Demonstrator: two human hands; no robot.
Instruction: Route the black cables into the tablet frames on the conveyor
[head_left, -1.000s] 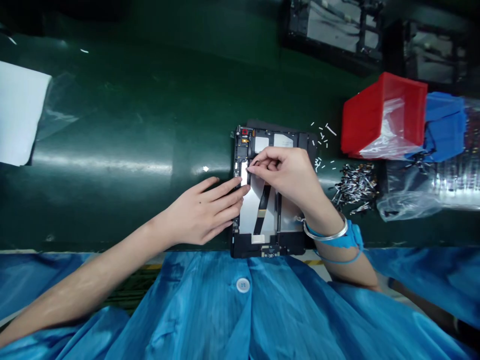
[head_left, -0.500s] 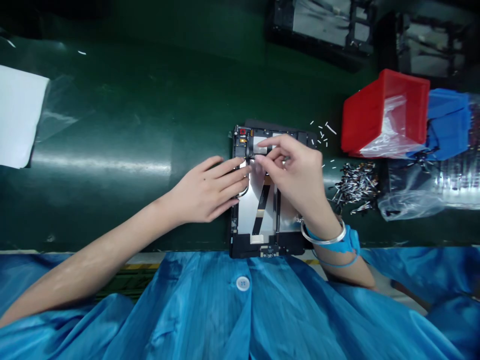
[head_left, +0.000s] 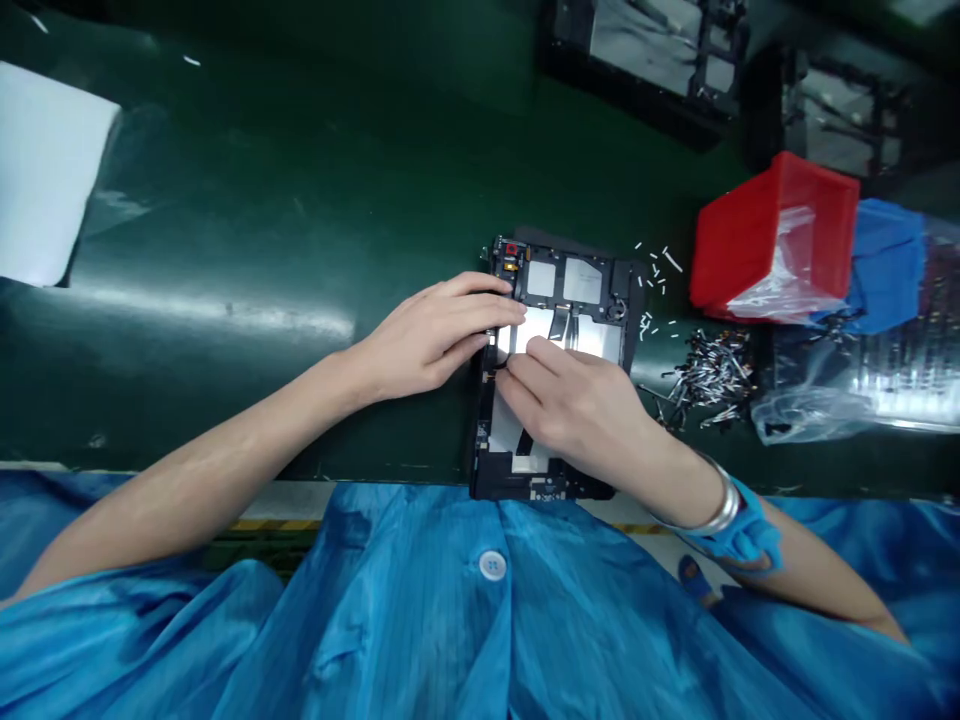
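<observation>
An opened tablet (head_left: 502,434) lies on the green bench in front of me, its black frame and silver inner plate facing up. My left hand (head_left: 435,335) reaches in from the left, fingers stretched out, with the fingertips resting on the tablet's upper left edge. Closed in a pinch, my right hand (head_left: 570,400) works low over the tablet's left side; its fingertips hide whatever is between them. A short dark wire shows beside those fingertips. Part of a black flat cable (head_left: 525,442) emerges below the right hand.
To the right are a red bin (head_left: 739,240) with a plastic bag, a blue bin (head_left: 885,265) and a pile of small wired parts (head_left: 712,375). White scraps (head_left: 656,270) lie by the tablet. More opened devices (head_left: 645,50) sit at the back right, a white sheet (head_left: 49,170) at left.
My right hand has moved down along the tablet's left side, uncovering its top part. My left hand has shifted slightly up and right, its fingers closer together. The view has shifted a little.
</observation>
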